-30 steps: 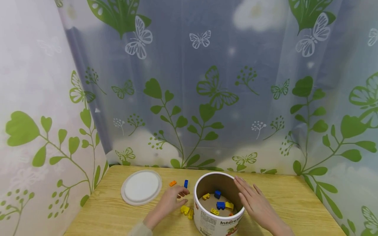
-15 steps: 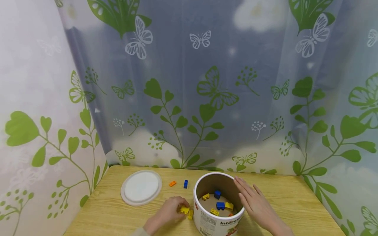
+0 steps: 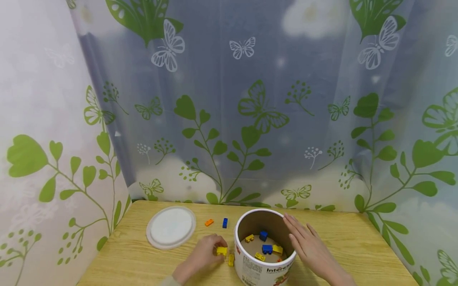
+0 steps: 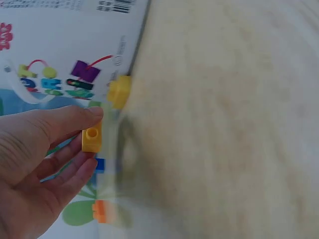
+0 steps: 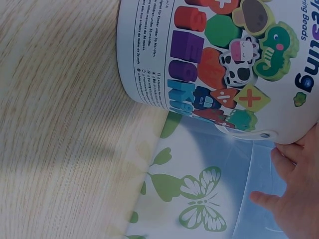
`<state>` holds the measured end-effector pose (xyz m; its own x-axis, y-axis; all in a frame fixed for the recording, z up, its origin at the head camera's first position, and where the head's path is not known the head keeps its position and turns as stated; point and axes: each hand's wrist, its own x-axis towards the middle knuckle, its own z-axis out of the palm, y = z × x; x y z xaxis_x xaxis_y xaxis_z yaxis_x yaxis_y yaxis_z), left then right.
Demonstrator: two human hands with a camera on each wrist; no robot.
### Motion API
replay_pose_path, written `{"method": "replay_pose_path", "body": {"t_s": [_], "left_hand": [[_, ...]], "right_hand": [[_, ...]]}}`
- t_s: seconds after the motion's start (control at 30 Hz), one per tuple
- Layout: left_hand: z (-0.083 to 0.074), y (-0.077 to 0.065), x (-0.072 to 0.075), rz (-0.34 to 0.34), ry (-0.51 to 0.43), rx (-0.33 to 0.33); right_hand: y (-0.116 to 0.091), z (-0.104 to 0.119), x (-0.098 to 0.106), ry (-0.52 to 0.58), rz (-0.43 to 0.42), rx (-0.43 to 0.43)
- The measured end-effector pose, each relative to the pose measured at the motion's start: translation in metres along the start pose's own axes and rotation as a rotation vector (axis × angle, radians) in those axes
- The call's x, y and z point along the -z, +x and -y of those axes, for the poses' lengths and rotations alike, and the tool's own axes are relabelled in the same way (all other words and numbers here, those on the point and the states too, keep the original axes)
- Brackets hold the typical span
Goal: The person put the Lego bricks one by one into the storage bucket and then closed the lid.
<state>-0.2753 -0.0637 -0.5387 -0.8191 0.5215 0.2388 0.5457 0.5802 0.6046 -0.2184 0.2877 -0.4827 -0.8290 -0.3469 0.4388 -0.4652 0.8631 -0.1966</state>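
Note:
My left hand [image 3: 204, 254] pinches a yellow toy brick [image 3: 222, 251] between thumb and fingers, just left of the white tub; in the left wrist view a stud shows on the yellow brick [image 4: 91, 139]. A second yellow brick [image 3: 231, 260] lies on the table against the tub's side. My right hand [image 3: 312, 249] rests with straight fingers on the right rim of the round tub [image 3: 264, 265]. Inside the tub lie several yellow and blue bricks, among them a blue brick [image 3: 267, 249], and a bit of orange. In the right wrist view my right hand [image 5: 299, 186] touches the printed tub [image 5: 214, 55].
A round white lid [image 3: 171, 227] lies on the wooden table [image 3: 132, 254] to the left. Behind my left hand are an orange brick [image 3: 209, 223] and a blue brick [image 3: 225, 223]. A patterned curtain [image 3: 222, 119] stands along the table's back edge.
My left hand came back toward the near yellow bricks and took hold of one, now turned and slightly left of where it lay. The right hand has stayed at the rim.

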Motion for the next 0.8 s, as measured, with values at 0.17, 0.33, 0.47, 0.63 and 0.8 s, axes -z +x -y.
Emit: {"method": "replay_pose_path", "body": {"t_s": [0.17,0.33,0.47,0.63,0.8], "left_hand": [[-0.003,0.008,0.013,-0.041,0.028,-0.032],[-0.012,0.014,0.028,-0.077,0.033,-0.069],[-0.023,0.017,0.039,-0.116,0.032,-0.087],[-0.034,0.020,0.050,-0.139,0.038,-0.090],[-0.040,0.025,0.056,-0.151,0.038,-0.082]], "right_hand": [[0.000,0.000,0.000,0.002,-0.001,-0.001],[0.000,0.000,0.000,0.004,0.006,-0.004],[0.000,0.000,0.001,0.004,0.011,-0.007],[0.000,-0.001,0.000,-0.003,0.002,0.001],[0.000,0.000,0.000,-0.004,-0.005,0.007]]}}
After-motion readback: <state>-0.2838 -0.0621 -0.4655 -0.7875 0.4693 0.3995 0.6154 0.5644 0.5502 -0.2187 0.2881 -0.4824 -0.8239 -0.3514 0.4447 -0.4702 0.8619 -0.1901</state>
